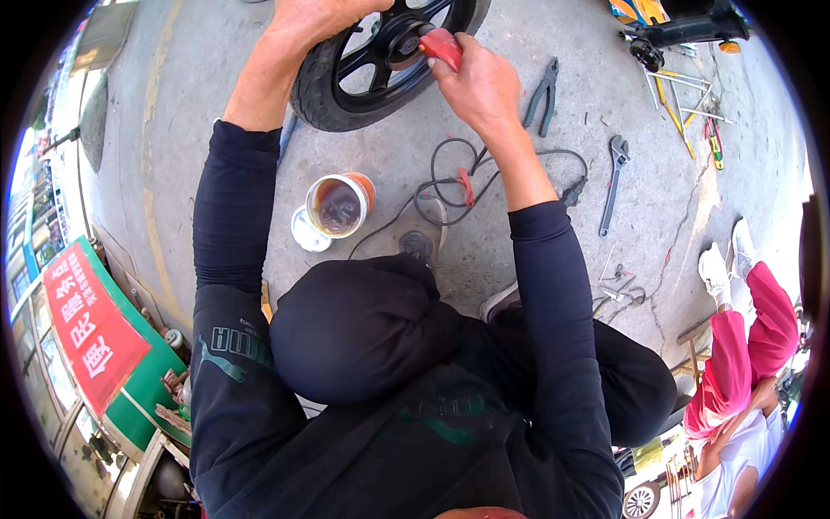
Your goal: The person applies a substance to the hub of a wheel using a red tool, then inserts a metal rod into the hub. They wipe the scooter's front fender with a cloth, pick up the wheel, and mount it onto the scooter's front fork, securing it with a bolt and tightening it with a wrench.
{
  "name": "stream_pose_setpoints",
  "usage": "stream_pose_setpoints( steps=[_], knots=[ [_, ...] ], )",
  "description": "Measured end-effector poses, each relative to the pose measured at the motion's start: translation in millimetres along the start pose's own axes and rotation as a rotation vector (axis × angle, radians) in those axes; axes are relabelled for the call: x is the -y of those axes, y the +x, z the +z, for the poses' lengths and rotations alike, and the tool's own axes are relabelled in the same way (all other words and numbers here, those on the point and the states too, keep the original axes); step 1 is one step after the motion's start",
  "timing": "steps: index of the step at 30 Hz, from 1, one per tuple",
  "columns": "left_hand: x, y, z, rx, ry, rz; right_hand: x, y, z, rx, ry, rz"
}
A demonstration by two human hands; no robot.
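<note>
The right hand (481, 84) clenches a red object (442, 49) at the wheel hub (403, 41). The left hand's (322, 14) grip I cannot tell.

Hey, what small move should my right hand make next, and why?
Probably steady the red tool against the hub: your right hand grips it close beside there, and your left hand, partly out of view, is at the wheel.
</note>
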State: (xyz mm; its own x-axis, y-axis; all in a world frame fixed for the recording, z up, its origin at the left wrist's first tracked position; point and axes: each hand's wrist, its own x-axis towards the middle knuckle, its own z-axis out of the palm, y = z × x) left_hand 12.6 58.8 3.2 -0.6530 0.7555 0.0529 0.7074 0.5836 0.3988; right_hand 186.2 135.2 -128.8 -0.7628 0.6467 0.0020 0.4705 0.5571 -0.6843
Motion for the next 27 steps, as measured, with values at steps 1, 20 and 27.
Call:
stream_pose_setpoints(
  steps=[1,20,27],
  knots=[
    [1,1,1,-0.003,0.01,0.011,3,0,0,0.0,-0.001,-0.008],
    [-10,-2,-4,0.019,0.039,-0.002,18,-11,-2,-0.019,-0.001,-0.061],
    [-8,0,-9,0.051,0.061,-0.045,26,-20,3,-0.034,0.022,-0.095]
  ],
)
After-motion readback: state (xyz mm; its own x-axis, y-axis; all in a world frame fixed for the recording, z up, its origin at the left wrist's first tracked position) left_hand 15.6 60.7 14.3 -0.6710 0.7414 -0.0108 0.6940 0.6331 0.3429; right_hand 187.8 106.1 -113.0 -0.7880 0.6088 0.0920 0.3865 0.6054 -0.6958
